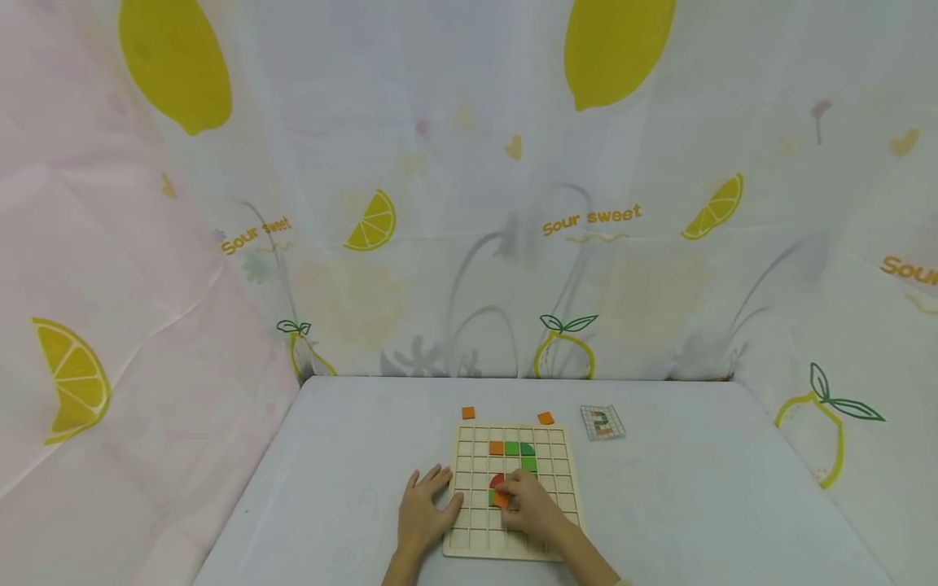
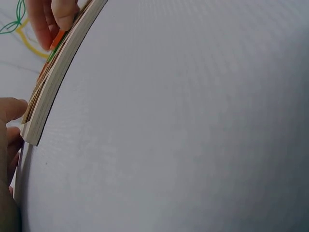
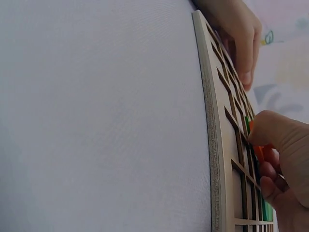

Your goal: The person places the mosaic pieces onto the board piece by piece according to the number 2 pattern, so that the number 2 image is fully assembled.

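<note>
A wooden grid board lies on the white table. My right hand is over its middle and pinches an orange square tile between thumb and fingers. The tile is tilted and partly covers a green tile; a red rounded tile sits just above. Farther up the grid are an orange tile, a green square, a green rounded tile and another green square. Along the board's left edge rests my left hand, fingers extended, thumb touching the board.
Beyond the board's far edge lie two loose orange tiles, one on the left and one on the right. A small card with a gridded figure like a 2 is at the back right. Lemon-print curtains surround the table.
</note>
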Demonstrator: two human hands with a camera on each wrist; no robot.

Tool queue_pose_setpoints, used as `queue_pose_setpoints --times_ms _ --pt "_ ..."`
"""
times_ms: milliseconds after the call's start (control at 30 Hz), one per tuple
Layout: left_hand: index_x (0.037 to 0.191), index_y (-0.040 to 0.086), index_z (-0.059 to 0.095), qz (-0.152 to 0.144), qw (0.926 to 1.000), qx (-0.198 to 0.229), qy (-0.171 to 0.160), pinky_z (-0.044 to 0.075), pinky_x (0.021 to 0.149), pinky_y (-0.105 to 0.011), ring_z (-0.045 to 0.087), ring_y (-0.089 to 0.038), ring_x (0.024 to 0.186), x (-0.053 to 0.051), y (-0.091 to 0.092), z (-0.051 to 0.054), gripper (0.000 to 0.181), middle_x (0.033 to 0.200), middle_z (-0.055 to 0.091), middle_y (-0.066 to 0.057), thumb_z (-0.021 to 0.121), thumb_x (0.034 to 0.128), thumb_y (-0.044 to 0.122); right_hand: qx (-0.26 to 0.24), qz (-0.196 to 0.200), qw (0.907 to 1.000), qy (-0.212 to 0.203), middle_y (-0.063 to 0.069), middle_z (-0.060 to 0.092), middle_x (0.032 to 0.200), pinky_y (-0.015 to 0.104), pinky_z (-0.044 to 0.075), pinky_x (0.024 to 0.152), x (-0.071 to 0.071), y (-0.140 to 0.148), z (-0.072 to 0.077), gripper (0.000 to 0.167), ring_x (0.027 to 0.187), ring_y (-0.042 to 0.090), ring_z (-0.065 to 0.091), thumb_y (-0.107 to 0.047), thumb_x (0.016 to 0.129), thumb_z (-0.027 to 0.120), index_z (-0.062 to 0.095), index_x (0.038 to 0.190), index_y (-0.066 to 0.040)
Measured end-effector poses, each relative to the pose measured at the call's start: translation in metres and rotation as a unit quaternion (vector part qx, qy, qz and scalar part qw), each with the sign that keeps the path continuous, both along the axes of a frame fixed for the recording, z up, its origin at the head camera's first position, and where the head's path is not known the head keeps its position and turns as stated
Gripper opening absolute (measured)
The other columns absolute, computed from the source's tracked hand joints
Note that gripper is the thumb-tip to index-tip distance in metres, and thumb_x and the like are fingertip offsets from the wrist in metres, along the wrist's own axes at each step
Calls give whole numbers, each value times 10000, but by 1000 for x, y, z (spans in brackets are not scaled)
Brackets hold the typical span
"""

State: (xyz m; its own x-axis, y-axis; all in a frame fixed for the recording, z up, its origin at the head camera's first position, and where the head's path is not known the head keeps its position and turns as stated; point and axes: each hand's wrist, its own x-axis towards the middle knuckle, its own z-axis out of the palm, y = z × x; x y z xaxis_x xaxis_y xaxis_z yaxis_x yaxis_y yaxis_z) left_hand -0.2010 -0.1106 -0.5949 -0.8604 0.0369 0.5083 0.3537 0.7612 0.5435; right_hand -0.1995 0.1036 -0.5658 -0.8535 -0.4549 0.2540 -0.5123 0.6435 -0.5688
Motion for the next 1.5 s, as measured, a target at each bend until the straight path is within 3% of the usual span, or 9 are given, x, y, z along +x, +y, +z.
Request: queue_pose_setpoints --times_ms 233,500,667,867,1167,1500 --pt "996 30 726 5 10000 -30 79 398 1009 -527 652 -271 1023 0 0 0 365 1017 717 -68 733 694 236 126 33 9969 771 32 591 948 260 538 747 4 -2 -4 204 871 166 558 -107 786 725 722 959 2" --pt "998 35 724 -7 10000 34 50 393 1015 -525 650 -273 1028 1 0 1 361 1023 715 -70 733 695 232 -121 -214 9934 1119 32 604 927 267 547 751 8 -6 -3 226 855 171 572 -76 714 744 728 927 -3" --pt "1001 43 725 4 10000 -13 40 393 1019 -515 650 -268 1029 1 0 0 362 1024 715 -65 733 696 236 -272 -93 9933 1115 13 603 918 237 538 713 12 -7 -8 227 841 130 557 -80 714 743 730 932 -18" --pt "1004 39 726 5 10000 16 34 385 1027 -504 646 -263 1038 0 0 0 364 1032 714 -60 734 698 235 -178 -21 9884 1506 -3 617 890 222 525 696 16 -8 -9 206 821 126 561 -81 697 763 736 900 -62" --pt "1002 36 725 36 9999 31 113 385 1026 -504 649 -265 1031 1 -1 -1 364 1026 715 -66 735 693 229 -28 45 9894 1450 -30 621 852 205 511 684 19 -9 -9 78 800 97 550 -98 751 734 750 826 -86" --pt "1005 33 724 6 10000 29 55 383 1024 -520 645 -271 1038 1 0 0 363 1035 713 -66 735 697 224 90 375 9899 1364 -49 644 919 247 517 752 25 -6 -6 81 872 103 554 -108 820 698 751 872 -77"
